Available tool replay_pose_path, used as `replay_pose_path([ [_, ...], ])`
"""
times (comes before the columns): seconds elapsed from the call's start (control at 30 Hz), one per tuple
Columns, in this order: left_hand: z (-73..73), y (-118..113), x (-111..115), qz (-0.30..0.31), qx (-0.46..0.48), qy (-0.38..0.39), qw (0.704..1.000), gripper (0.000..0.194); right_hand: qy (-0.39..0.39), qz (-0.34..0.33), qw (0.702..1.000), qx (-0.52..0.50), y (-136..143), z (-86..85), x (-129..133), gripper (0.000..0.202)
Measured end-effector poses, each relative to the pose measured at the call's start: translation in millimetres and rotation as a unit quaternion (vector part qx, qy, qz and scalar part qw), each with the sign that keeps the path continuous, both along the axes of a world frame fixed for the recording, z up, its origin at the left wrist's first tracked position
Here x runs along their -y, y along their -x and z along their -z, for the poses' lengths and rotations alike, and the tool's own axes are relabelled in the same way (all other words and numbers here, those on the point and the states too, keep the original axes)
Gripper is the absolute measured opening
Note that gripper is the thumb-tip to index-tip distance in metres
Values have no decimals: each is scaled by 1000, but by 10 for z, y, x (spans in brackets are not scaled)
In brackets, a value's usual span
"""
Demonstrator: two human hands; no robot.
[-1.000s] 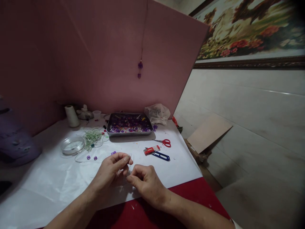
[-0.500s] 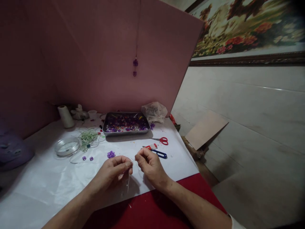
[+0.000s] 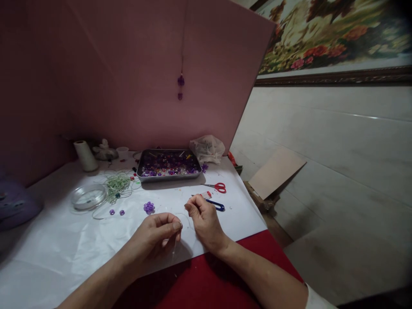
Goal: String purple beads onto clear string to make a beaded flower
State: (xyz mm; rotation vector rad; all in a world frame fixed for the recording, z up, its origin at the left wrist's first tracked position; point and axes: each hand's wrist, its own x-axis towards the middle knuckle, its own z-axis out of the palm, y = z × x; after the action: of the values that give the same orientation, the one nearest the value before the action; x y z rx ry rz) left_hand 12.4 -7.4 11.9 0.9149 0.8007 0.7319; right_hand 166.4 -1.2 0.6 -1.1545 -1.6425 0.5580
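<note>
My left hand [image 3: 154, 236] is closed in a pinch over the front edge of the white sheet, and a thin clear thread [image 3: 174, 249] hangs below its fingertips. To its right, my right hand [image 3: 207, 221] is also pinched, slightly higher. A fine strand curves through the gap between the hands, so the right fingers seem to hold its other part, though their tips hide it. Just beyond my left hand lies a purple bead flower [image 3: 149, 207]. Two loose purple beads, one of them a small round bead [image 3: 122, 212], sit farther left.
Behind the hands stands a metal tray [image 3: 170, 178] of mixed beads. Red-handled scissors [image 3: 220, 187] and a blue-handled cutter [image 3: 219, 207] lie at right. Green cord [image 3: 117, 183], a clear spool [image 3: 88, 197] and a white thread cone [image 3: 86, 156] are at left. A plastic bag [image 3: 207, 149] sits behind.
My right hand has drawn away from the left, a little up and to the right, widening the gap. The left hand has shifted slightly right, and the view has tilted a little.
</note>
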Motion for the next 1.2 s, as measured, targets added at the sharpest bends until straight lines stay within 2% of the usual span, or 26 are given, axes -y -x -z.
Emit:
replay_pose_path([
  [0.2,42,-10,-12,7,-3,4,1000,18,-10,8,1000,21,19,4,-40,19],
  [0.3,59,-18,-33,-54,-1,5,999,17,-50,38,998,7,38,-38,7,11],
  [0.37,70,-10,-48,-113,-1,7,994,16,-35,43,998,-33,70,-53,70,11],
  [0.47,85,16,-66,-151,-2,11,989,18,121,-27,985,-116,152,-22,158,15],
  [0.57,94,28,-67,-154,-12,11,988,18,274,-108,935,-199,232,39,181,25],
  [0.63,93,20,-60,-165,-5,21,986,17,318,-125,910,-236,252,62,159,25],
  [0.7,90,8,-51,-174,14,33,984,16,327,-124,905,-243,244,63,127,21],
  [0.9,85,6,-47,-157,38,48,986,14,298,-96,924,-218,181,24,83,10],
  [1.07,72,10,-51,-159,36,39,986,12,318,-101,919,-212,172,35,95,16],
  [1.2,86,9,-47,-161,14,21,987,12,286,-98,931,-202,196,62,111,26],
])
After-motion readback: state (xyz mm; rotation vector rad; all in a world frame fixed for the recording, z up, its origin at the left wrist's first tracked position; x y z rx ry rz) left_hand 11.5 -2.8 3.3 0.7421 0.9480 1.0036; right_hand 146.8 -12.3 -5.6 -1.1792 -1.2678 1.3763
